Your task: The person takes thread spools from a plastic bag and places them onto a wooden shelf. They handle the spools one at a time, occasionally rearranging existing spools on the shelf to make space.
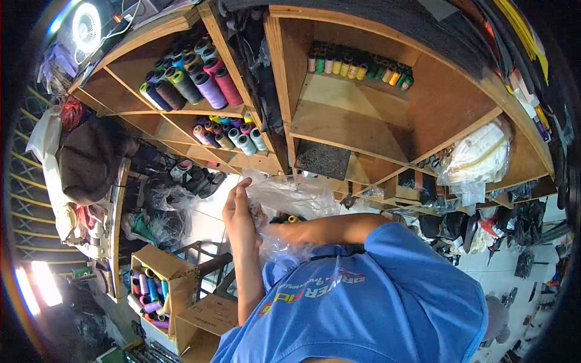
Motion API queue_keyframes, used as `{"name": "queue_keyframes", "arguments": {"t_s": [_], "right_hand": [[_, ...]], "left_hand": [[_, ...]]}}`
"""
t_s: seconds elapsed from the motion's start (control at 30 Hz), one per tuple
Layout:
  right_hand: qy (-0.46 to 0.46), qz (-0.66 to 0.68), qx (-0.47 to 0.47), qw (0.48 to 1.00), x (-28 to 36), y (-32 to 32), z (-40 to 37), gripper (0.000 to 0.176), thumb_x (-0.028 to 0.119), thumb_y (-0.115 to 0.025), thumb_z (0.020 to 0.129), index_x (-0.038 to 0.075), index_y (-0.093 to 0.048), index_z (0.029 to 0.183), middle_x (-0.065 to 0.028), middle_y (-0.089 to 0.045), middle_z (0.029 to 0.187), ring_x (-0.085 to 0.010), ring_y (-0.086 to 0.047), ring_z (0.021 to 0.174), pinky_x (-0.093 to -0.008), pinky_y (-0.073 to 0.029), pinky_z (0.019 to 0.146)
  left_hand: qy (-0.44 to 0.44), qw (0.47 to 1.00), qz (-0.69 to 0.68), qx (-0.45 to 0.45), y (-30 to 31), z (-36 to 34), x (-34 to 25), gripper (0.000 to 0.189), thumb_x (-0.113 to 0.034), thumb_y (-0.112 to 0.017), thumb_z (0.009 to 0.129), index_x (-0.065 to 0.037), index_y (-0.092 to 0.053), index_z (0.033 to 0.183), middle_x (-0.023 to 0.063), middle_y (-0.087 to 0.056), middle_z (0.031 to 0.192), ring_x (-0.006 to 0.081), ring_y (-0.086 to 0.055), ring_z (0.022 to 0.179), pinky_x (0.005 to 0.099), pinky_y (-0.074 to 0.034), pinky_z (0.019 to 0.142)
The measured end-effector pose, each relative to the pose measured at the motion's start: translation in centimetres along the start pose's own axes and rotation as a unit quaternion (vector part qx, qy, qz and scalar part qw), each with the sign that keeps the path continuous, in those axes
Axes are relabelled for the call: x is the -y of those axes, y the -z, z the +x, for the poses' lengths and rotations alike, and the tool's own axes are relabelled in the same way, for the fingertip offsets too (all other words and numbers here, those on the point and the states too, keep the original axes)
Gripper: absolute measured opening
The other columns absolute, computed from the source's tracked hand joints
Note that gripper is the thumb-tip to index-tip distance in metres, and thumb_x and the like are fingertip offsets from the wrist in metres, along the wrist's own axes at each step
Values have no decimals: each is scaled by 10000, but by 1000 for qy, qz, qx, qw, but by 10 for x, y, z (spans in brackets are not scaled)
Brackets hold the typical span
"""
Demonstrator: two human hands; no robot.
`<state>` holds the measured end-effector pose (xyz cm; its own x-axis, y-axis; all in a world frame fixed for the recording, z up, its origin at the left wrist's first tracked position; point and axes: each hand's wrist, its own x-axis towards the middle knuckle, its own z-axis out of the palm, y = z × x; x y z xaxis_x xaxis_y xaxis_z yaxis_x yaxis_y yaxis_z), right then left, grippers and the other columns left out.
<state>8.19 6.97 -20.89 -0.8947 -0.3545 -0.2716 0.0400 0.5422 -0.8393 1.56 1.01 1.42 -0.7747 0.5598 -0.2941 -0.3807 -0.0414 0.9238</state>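
Observation:
A clear plastic bag [296, 192] is in front of my body, with a few small thread spools [292, 218] showing through it. My left hand [239, 209] is raised at the bag's left side, thumb upward, and appears closed on the plastic. My right forearm reaches across from the right. Close against the left palm, my right hand [260, 219] seems curled on the crumpled plastic, its fingers partly hidden by the film and the left hand.
Wooden shelves ahead hold large thread cones [209, 88] and a row of small spools [345, 68]. A plastic-wrapped white bundle [478, 154] sits on the right shelf. At lower left stands a cardboard box [175, 266] of thread cones. Black items lie on the right floor.

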Motion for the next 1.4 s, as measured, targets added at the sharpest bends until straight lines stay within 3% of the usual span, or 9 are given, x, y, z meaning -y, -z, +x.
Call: {"name": "queue_keyframes", "arguments": {"t_s": [0.3, 0.67, 0.97, 1.1, 1.23, 1.27, 1.33, 1.4], "right_hand": [[-8, -32, 7, 999, 1, 8, 1, 271, 227, -532, 840, 9, -573, 995, -143, -592, 971, -265, -567, 898, -382, -446, 791], [-32, -58, 3, 998, -9, 9, -26, 305, 227, -535, 858, 1, -553, 1063, -152, -574, 1065, -260, -550, 983, -370, -432, 842], [-22, -86, -10, 996, -13, 37, -26, 338, 226, -537, 872, -5, -537, 1118, -159, -560, 1142, -256, -536, 1054, -360, -421, 884], [32, -15, -89, 995, 46, 92, -68, 340, 212, -531, 877, 15, -526, 1155, -162, -561, 1139, -288, -534, 1063, -351, -413, 907], [27, 73, -183, 980, 89, 140, -133, 316, 176, -587, 843, 47, -557, 1130, -143, -590, 1059, -233, -562, 1008, -345, -444, 866], [18, 123, -200, 972, 94, 152, -149, 332, 168, -602, 846, 56, -553, 1156, -132, -589, 1083, -200, -559, 1021, -334, -444, 878], [60, 82, -288, 952, 99, 184, -183, 383, 160, -632, 840, 78, -538, 1201, -92, -589, 1096, -158, -547, 1033, -295, -467, 853], [27, 195, -409, 891, 107, 215, -216, 382, 160, -637, 841, 79, -538, 1200, -76, -586, 1108, -158, -572, 988, -254, -486, 801]], "left_hand": [[13, 997, -70, -17, 11, -1, 1, 298, -298, -458, 959, -46, -557, 1084, -33, -374, 496, 62, -315, 355, 218, -267, 351], [32, 998, -44, 28, -8, 0, 10, 260, -295, -485, 946, -82, -563, 1073, -29, -363, 511, 57, -296, 353, 207, -248, 342], [23, 999, -17, 37, -8, 10, 3, 263, -283, -473, 950, -63, -576, 1052, -48, -365, 540, 45, -347, 434, 196, -302, 367], [18, 999, -39, 20, -1, 16, -1, 285, -283, -462, 958, -50, -570, 1081, -33, -387, 525, 54, -340, 389, 207, -271, 355], [1, 999, -36, 0, 3, 21, -5, 234, -275, -493, 943, -82, -592, 1030, -58, -348, 549, 37, -339, 440, 185, -295, 387], [0, 999, -45, 0, 3, 23, -4, 231, -271, -491, 944, -81, -592, 1029, -60, -348, 551, 37, -337, 441, 184, -294, 388], [-5, 998, -62, 0, 7, 28, -2, 226, -263, -487, 946, -79, -590, 1028, -62, -347, 556, 36, -332, 443, 182, -293, 389], [-11, 998, -69, -3, 8, 32, 1, 240, -268, -489, 947, -63, -586, 1026, -56, -342, 574, 41, -330, 445, 189, -290, 391]]}}
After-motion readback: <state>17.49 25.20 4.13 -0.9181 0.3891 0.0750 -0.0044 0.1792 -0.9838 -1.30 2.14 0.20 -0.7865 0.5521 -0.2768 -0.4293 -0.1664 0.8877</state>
